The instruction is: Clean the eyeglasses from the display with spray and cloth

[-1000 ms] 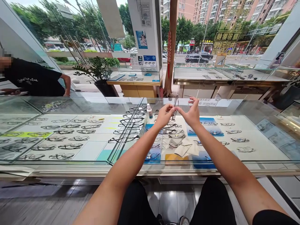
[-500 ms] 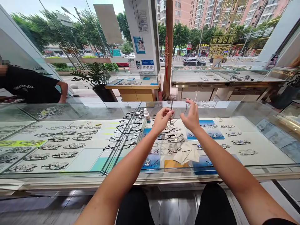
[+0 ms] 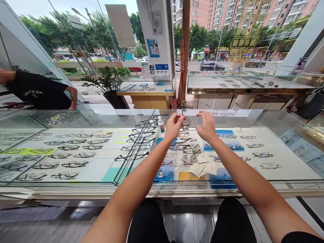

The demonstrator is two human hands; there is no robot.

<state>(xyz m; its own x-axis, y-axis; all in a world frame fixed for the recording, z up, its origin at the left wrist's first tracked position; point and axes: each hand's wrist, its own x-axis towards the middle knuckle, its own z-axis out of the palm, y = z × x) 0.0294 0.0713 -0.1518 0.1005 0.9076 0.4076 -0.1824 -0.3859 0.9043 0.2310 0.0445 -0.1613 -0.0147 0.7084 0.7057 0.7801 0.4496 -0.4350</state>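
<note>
Over the glass counter, my left hand [image 3: 174, 127] pinches a pair of eyeglasses [image 3: 182, 118] by its front. The frame is turned almost edge-on, and a thin temple reaches out to the right above my other hand. My right hand [image 3: 207, 126] is just right of the glasses, fingers spread and apart from them. Below and left of my left hand, a white spray bottle [image 3: 161, 125] stands on the counter. A column of eyeglasses [image 3: 139, 140] lies to its left. A folded beige cloth [image 3: 204, 165] rests nearer to me.
The glass display counter [image 3: 96, 184] runs across in front of me, with rows of eyeglasses [image 3: 72, 164] inside. At the far left a person in a black shirt [image 3: 43, 89] leans by the counter. Behind stand a potted plant [image 3: 111, 89] and another glass showcase [image 3: 215, 82].
My right hand has opened and come away from the glasses. In my left hand the frame has turned more edge-on. The view has shifted slightly left.
</note>
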